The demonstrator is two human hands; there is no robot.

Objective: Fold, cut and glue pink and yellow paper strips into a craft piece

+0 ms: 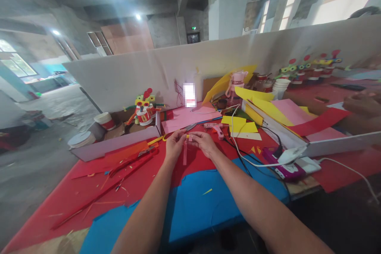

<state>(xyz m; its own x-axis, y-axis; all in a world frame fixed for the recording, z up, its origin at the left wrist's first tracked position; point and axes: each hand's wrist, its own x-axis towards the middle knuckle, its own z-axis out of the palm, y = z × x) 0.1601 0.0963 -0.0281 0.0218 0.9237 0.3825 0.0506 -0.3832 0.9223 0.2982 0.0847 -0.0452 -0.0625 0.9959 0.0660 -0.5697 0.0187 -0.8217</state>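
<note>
Over the red-covered tabletop, my left hand (175,143) and my right hand (204,143) meet with fingertips pinched together. Between them is a narrow pink paper strip (185,155), its free end hanging down. A small yellow bit shows at the fingertips; its exact shape is too small to tell. Just behind my left hand lie scissors (191,127), partly hidden by the fingers. A pink glue gun (216,128) rests beyond my right hand. Pink paper sheets (190,117) lie farther back.
At the left, a box (119,143) holds a paper-cup figure (145,107). Yellow paper (244,127), a white cable (238,143) and a purple power strip (282,164) are on the right. Blue cloth (202,202) covers the front edge. Another person's blurred hand (361,101) is far right.
</note>
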